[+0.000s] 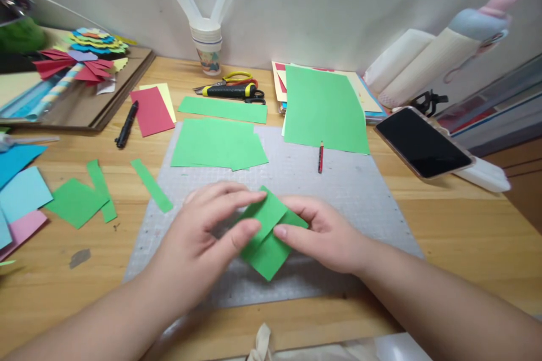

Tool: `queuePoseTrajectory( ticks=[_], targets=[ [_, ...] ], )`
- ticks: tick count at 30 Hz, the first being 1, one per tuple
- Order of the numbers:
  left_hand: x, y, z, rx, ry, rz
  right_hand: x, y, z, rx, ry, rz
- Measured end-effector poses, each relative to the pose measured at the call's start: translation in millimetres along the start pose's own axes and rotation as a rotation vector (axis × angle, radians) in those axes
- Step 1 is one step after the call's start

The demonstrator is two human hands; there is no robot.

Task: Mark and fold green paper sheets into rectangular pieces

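Observation:
A small green paper square (266,237), partly folded, lies on the grey cutting mat (339,192). My left hand (203,237) pinches its left side, thumb on top and fingers curled over the upper edge. From the right, my right hand (322,231) grips the same piece, its thumb pressing the fold near the middle. Both hands hide part of the paper.
More green sheets (215,144) and a large green sheet (324,110) lie further back on the mat. A red pencil (320,158), scissors and a cutter (232,89), a black pen (126,124), a phone (421,142), green scraps (80,200) and a cup of strips (207,45) surround them.

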State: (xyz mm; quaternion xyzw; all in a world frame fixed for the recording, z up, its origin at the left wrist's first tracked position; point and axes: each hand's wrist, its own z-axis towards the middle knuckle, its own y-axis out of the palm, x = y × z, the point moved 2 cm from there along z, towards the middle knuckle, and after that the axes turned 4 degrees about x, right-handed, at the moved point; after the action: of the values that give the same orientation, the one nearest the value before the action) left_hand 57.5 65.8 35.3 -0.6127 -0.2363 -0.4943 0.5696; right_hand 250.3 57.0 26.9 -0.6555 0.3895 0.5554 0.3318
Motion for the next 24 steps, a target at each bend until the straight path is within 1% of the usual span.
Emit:
queuePoseTrajectory(
  ticks=[2,3,4,5,7,9,10,11,13,15,17,19,21,24],
  targets=[
    [0.8,3.9,-2.7,-0.080,0.016,0.025,-3.0,-1.4,0.7,-0.017,-0.072,-0.102],
    [0.3,5.4,-3.1,-0.089,-0.013,0.023,-4.7,-1.8,0.9,-0.033,-0.105,-0.144],
    [-0.7,6.3,-2.8,-0.072,-0.063,0.010,-6.1,-2.2,1.1,-0.055,-0.119,-0.170],
    [-2.2,6.4,-1.7,-0.035,-0.128,-0.020,-6.6,-3.1,1.5,-0.073,-0.100,-0.169],
    [-6.2,4.8,1.5,0.053,-0.273,-0.123,-4.9,-7.4,3.2,-0.066,0.027,-0.120],
    [-10.5,2.0,5.3,0.099,-0.384,-0.204,0.1,-15.5,6.0,0.027,0.201,-0.078],
    [-12.4,0.3,7.1,0.109,-0.408,-0.197,3.0,-20.3,7.7,0.087,0.264,-0.083],
    [-14.1,-1.5,8.9,0.115,-0.408,-0.153,5.7,-25.0,9.4,0.142,0.300,-0.115],
    [-17.3,-4.0,12.0,0.115,-0.357,0.025,10.4,-33.1,12.6,0.226,0.315,-0.252],
    [-20.7,-4.0,14.8,0.099,-0.277,0.232,13.5,-38.5,14.8,0.293,0.283,-0.454],
    [-24.4,-1.3,17.4,0.055,-0.199,0.391,14.5,-40.5,16.1,0.356,0.230,-0.647],
    [-27.9,2.4,19.5,0.018,-0.141,0.491,14.6,-39.7,17.1,0.398,0.202,-0.772],
    [-30.4,5.3,20.5,0.006,-0.116,0.566,14.0,-37.8,18.4,0.425,0.225,-0.860],
    [-30.2,7.1,19.8,0.063,-0.063,0.689,11.1,-35.0,20.9,0.450,0.270,-0.954]
  ],
)
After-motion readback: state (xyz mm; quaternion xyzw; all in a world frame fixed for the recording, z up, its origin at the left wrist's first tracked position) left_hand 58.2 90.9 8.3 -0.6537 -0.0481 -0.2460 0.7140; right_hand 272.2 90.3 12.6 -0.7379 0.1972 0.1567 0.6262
